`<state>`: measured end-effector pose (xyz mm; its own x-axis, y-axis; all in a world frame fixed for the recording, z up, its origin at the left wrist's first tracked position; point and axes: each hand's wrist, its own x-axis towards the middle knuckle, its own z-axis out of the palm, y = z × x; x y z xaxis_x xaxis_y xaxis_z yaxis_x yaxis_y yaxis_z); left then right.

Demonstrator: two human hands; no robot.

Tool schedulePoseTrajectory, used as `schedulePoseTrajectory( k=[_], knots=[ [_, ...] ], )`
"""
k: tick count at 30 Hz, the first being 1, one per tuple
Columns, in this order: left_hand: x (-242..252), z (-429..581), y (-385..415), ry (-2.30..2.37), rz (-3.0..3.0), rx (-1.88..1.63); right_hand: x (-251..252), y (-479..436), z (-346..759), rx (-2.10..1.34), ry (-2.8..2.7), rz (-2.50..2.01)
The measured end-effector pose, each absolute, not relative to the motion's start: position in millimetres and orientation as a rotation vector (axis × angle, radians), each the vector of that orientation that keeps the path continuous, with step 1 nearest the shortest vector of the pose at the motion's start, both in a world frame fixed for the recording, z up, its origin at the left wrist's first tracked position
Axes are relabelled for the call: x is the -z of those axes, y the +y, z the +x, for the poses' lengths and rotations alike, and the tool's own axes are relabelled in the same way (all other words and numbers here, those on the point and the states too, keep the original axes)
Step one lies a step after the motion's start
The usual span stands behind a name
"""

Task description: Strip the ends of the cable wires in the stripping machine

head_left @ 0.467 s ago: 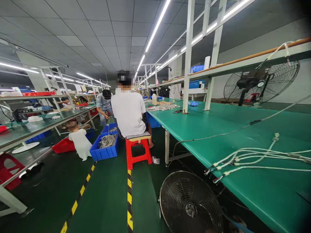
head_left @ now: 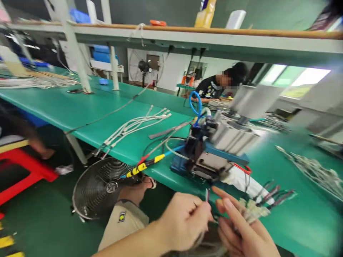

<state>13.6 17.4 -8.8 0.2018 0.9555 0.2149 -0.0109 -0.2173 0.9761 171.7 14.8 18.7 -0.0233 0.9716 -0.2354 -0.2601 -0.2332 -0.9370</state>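
My left hand (head_left: 184, 221) is closed in front of the bench edge, its thumb and finger pinching a thin wire end (head_left: 207, 195). Close by on the right is my right hand (head_left: 241, 228), index finger stretched out and the other fingers curled. A bundle of pale cables (head_left: 254, 210) with dark and red stripped wire ends sits against that hand, apparently held in it; motion blur hides the exact grip. Below both hands, greyish cables (head_left: 199, 248) show dimly. Just beyond my fingers stands a metal press machine (head_left: 230, 139) with a blue air hose.
White cables (head_left: 136, 125) lie on the green bench (head_left: 104, 107), and more cables (head_left: 316, 171) are at right. A floor fan (head_left: 107, 187) stands below the bench. A person in a dark shirt (head_left: 209, 87) works across it. A shelf (head_left: 171, 35) runs overhead.
My view has swung right and down from the aisle to the bench. Both my hands, the press machine and the person across the bench have come into view.
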Motion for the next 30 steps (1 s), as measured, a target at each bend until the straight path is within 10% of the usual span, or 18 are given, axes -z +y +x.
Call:
schedulePoseTrajectory(
  k=[30],
  knots=[
    [-12, 15, 61, 1.032, 1.026, -1.5, -6, -10, 174, -1.664, -0.77, -1.088]
  ],
)
